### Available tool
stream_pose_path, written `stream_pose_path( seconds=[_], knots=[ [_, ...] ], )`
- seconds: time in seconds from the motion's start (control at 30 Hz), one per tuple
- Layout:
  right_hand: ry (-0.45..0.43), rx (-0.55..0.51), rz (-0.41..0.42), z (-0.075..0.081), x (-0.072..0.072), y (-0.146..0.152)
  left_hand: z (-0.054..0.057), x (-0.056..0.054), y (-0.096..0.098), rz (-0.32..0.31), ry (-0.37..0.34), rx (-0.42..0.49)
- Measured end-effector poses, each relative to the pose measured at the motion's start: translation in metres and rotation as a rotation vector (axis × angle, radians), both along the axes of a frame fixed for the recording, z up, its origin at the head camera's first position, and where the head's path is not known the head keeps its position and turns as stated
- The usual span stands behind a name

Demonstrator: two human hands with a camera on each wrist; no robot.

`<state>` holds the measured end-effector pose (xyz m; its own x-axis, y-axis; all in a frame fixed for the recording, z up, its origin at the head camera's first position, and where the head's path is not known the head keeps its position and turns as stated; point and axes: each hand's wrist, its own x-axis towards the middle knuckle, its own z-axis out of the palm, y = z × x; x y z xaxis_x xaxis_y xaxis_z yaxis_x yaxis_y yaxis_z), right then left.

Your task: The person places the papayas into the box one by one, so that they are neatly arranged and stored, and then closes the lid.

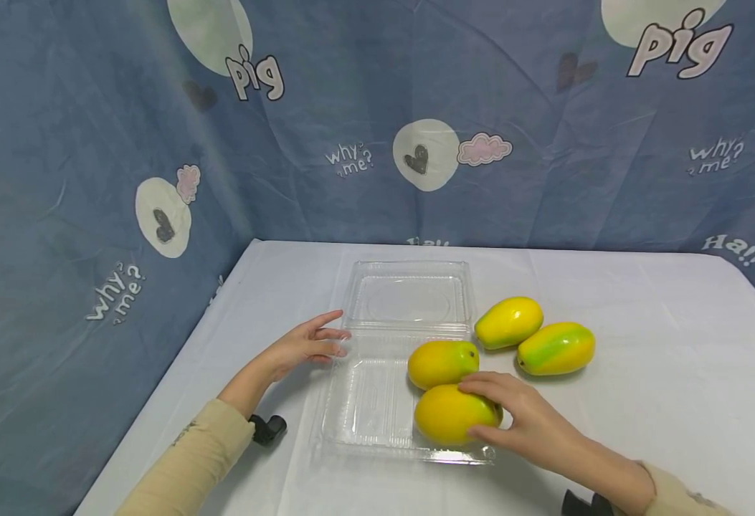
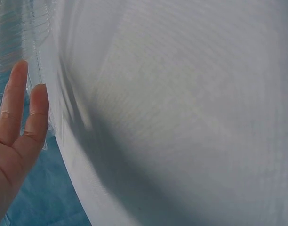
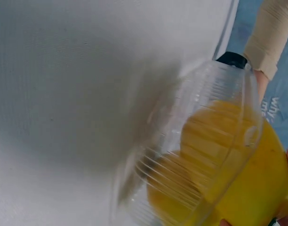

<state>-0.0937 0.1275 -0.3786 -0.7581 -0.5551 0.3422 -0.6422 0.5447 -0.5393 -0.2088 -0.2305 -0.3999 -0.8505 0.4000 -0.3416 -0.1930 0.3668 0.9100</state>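
Observation:
A clear plastic clamshell box (image 1: 367,401) lies open on the table, its lid (image 1: 409,294) folded back to the far side. At the right part of its base sit two yellow-green papayas, a farther papaya (image 1: 442,363) and a nearer papaya (image 1: 451,416). My right hand (image 1: 528,423) grips the nearer one from its right end, thumb on the near side and fingers over the top. In the right wrist view this papaya (image 3: 250,183) shows partly through the box wall. My left hand (image 1: 302,345), fingers extended, is at the box's left edge; whether it touches is unclear.
Two more papayas lie on the white cloth right of the box, one papaya (image 1: 509,322) behind the other papaya (image 1: 556,349). A blue printed curtain (image 1: 351,201) hangs behind and left of the table (image 1: 661,344). Dark wrist-camera mounts show by both sleeves.

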Motion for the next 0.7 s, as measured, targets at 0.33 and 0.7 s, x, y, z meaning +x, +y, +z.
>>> stream_pose_path(
  seconds=[0.33, 0.7],
  knots=[
    [0.017, 0.019, 0.035, -0.0088, -0.004, -0.005, 0.0, -0.0002, -0.0011, -0.013, -0.001, 0.005],
    [0.063, 0.053, 0.041, -0.0104, -0.0056, -0.0074, 0.0007, 0.0006, -0.0004, -0.01, -0.003, 0.004]
  ],
)
